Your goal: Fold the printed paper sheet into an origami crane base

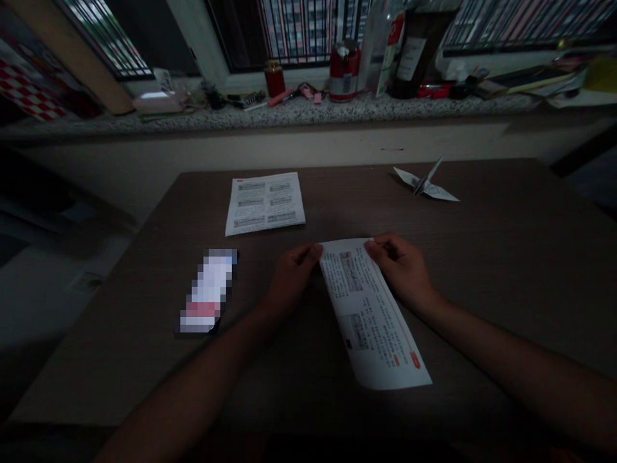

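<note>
A long printed sheet of paper point(369, 315) slants toward me over the middle of the table, its near end slightly curved. My left hand point(296, 273) pinches its far left corner between thumb and fingers. At the far right corner, my right hand point(400, 263) grips the same sheet, fingers curled. Another printed paper point(266, 202) lies flat beyond my left hand. A folded paper crane point(424, 185) rests near the table's back edge on the right. The phone point(208, 292), its screen lit and pixelated, is to the left of my left arm.
The dark wooden table point(506, 257) meets a wall at its back. Above it, a speckled stone sill point(193, 121) holds a red can point(344, 71), a small red jar point(274, 78), a dark bottle point(417, 54), a clear bottle, pens and other small items.
</note>
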### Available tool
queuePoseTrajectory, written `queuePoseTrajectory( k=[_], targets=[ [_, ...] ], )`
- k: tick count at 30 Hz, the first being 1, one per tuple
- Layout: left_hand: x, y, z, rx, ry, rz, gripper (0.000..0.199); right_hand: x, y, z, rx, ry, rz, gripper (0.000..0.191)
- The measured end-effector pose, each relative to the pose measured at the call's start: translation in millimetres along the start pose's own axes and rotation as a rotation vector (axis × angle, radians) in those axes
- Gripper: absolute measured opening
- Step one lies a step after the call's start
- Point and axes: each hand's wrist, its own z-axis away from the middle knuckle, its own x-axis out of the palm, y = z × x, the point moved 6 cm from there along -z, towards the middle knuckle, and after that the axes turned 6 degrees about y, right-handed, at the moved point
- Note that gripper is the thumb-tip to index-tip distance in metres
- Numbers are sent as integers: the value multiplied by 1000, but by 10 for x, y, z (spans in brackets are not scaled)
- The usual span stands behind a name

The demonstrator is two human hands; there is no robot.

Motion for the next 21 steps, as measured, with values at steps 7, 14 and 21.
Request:
queuePoseTrajectory(
  k=[7,14,21],
  targets=[
    [-27,201,36,165,58,-225,27,30,51,-1,68,-21,-56,33],
    [-40,193,19,180,72,-296,34,38,-1,-6,24,-26,-30,30],
    [34,-57,11,-1,-157,-82,36,-24,2,-37,-2,55,-16,30]
  ],
)
